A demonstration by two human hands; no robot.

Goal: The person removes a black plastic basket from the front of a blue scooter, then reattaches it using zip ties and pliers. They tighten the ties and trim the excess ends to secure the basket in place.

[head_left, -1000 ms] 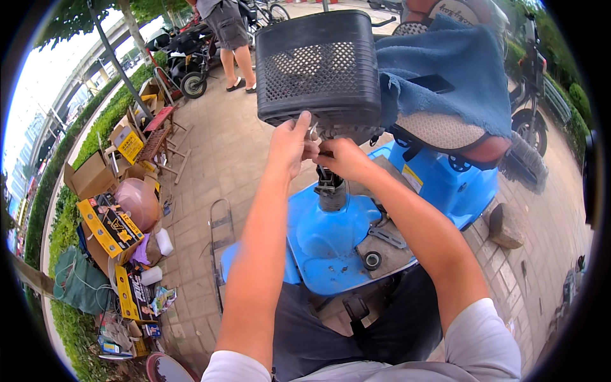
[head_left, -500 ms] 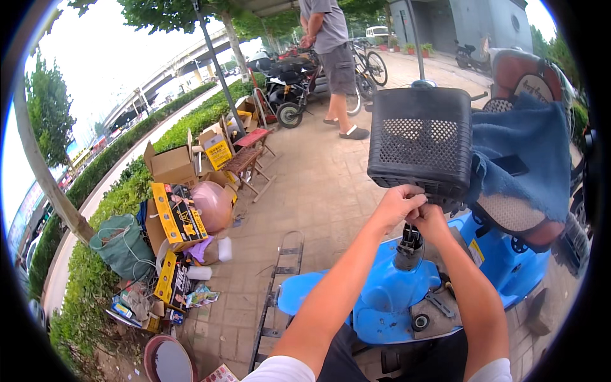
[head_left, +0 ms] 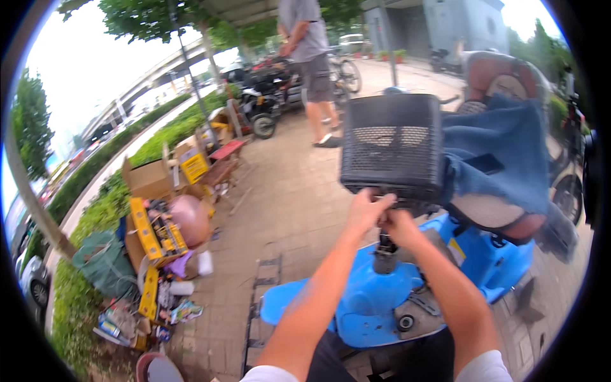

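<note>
Paving [head_left: 293,191]: going by a clock centred on the hands, loads of bare ground from 9 to 11, so plenty of elbow room on that side; black rack [head_left: 270,261] lies at 8, kinda trippy.
Blue scooter [head_left: 375,290]: bodywork fills 4 to 7, dark column [head_left: 384,260] at 6 right below the hands.
Padded seat [head_left: 490,207]: at 2 to 3, blue towel [head_left: 509,134] draped over, maybe to keep it clean. Tight on this side.
Black basket [head_left: 391,143]: at 12, directly above the hands, bottom edge right at the fingers.
Left hand [head_left: 369,213]: thumb and fingers curled in at that edge, probably steadying; too blurry to tell what's pinched.
Right hand [head_left: 402,227]: tucked close beside it, fingers bent inward; can't tell its hold either.
Black ring [head_left: 405,323]: at 6, near the footboard's edge, probably parked within reach.
</note>
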